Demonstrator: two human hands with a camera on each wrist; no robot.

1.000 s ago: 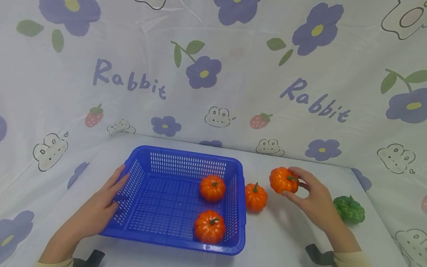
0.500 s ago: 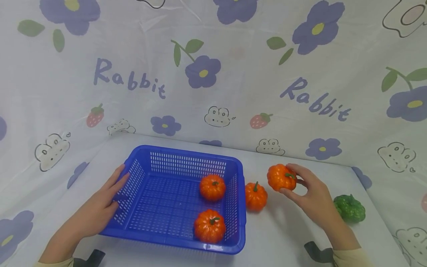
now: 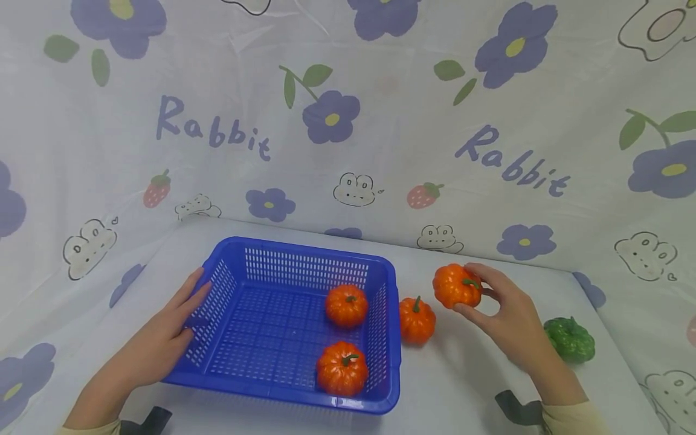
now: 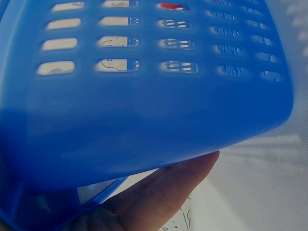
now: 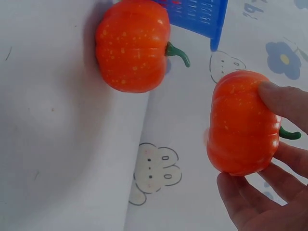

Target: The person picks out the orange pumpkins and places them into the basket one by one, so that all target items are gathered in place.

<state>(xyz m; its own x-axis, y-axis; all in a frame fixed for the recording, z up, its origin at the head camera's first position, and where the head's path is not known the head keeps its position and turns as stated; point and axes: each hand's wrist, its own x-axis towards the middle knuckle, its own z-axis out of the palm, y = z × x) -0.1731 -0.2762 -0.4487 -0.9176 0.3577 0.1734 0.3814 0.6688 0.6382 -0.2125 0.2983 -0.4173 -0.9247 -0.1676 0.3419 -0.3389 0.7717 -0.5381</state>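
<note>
My right hand (image 3: 511,320) pinches an orange toy pumpkin (image 3: 457,286) between thumb and fingers, raised above the white table. Its green stem points toward the palm in the right wrist view, where the pumpkin (image 5: 244,122) hangs apart from another orange pumpkin (image 5: 134,45). That second pumpkin (image 3: 417,321) stands just right of the blue basket (image 3: 283,396). My left hand (image 3: 154,344) rests at the basket's left side, fingers extended along its rim. In the left wrist view, fingers (image 4: 168,192) touch the edge of the perforated basket wall (image 4: 144,120). Inside sit a pumpkin (image 3: 346,306) and another pumpkin (image 3: 342,368).
A green pumpkin-like vegetable (image 3: 570,340) lies at the far right of the white table (image 3: 446,386), partly behind my right wrist. Behind the table hangs a white curtain (image 3: 391,145) printed with flowers and rabbits.
My right hand has moved slightly left and up with the pumpkin it holds. The left hand, the basket and the other pumpkins stay in place.
</note>
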